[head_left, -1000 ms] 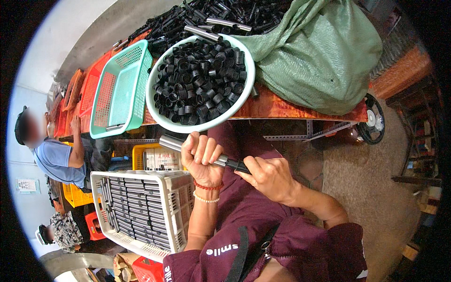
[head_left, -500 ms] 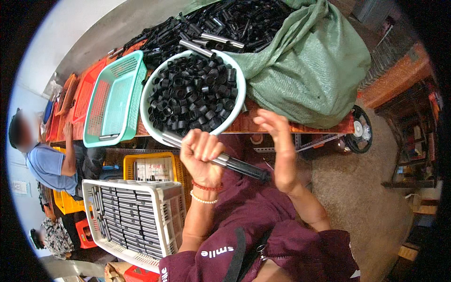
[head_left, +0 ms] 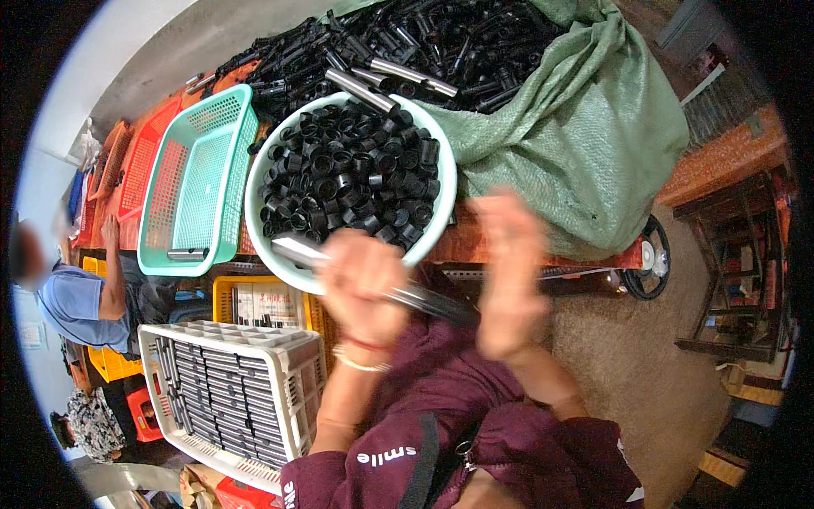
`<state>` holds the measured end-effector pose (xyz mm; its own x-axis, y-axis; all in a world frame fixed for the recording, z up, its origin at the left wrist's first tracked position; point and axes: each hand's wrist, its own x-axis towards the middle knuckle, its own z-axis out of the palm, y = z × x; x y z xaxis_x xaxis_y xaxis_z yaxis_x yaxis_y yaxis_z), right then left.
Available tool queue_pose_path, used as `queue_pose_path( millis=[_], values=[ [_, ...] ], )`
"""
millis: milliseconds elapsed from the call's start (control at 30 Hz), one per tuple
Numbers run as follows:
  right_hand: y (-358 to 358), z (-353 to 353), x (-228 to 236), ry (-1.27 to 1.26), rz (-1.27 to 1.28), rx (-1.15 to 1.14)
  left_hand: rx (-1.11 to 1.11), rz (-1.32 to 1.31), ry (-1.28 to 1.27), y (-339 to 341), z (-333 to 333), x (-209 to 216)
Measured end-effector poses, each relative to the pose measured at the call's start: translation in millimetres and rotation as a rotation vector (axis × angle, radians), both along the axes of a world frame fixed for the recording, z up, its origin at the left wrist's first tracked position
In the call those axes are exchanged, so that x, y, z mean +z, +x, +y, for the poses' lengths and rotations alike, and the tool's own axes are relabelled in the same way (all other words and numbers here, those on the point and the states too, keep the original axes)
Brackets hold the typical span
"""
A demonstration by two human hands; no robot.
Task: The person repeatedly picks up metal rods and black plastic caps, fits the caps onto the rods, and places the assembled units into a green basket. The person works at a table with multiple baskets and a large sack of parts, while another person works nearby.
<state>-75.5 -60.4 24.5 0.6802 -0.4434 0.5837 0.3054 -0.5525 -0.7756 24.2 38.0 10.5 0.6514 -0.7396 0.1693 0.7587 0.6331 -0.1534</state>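
Observation:
My left hand (head_left: pixel 365 276) is closed in a fist round a tube (head_left: pixel 430 303). The tube's silver end points up and left over the rim of a round pale green basin (head_left: pixel 449 161); its black end points toward my right palm. Motion smears my right hand (head_left: pixel 511 271), but its outline is upright and flat, the fingers stretched away from me beside the tube's black end. Whether the palm touches that end, I cannot tell. Short black ring-shaped sleeves (head_left: pixel 348 170) heap up inside the basin. Loose silver tubes (head_left: pixel 360 90) lie at its far rim.
A mint green mesh basket (head_left: pixel 153 242) holds a short tube. Black tubular parts (head_left: pixel 475 51) pile up behind, beside a green woven sack (head_left: pixel 585 153). At lower left stands a white crate (head_left: pixel 292 365) of stacked tubes; a yellow crate (head_left: pixel 318 310) is behind it. A co-worker (head_left: pixel 80 293) sits left.
My right hand, sharp and open before, is now blurred and nearer the tube's black end. My left hand still grips the tube, also blurred. The view has shifted slightly.

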Motion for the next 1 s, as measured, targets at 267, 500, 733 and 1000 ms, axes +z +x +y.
queue_pose_path(
  millis=[267, 500, 733, 1000],
  values=[
    [0, -7, -20, 0.338, -0.048, -0.128, -0.042, 0.017, 0.108, 17, -5, -13],
    [-16, 9, -24, -0.006, 0.465, -0.028, -0.048, 0.102, 0.103, 28, -9, -20],
    [-4, 17, -26, -0.225, 0.506, -0.013, -0.098, 0.047, 0.133, 33, -11, -24],
    [-4, 11, -30, -0.355, 0.411, 0.016, -0.029, 0.016, 0.189, 27, -9, -19]
  ],
)
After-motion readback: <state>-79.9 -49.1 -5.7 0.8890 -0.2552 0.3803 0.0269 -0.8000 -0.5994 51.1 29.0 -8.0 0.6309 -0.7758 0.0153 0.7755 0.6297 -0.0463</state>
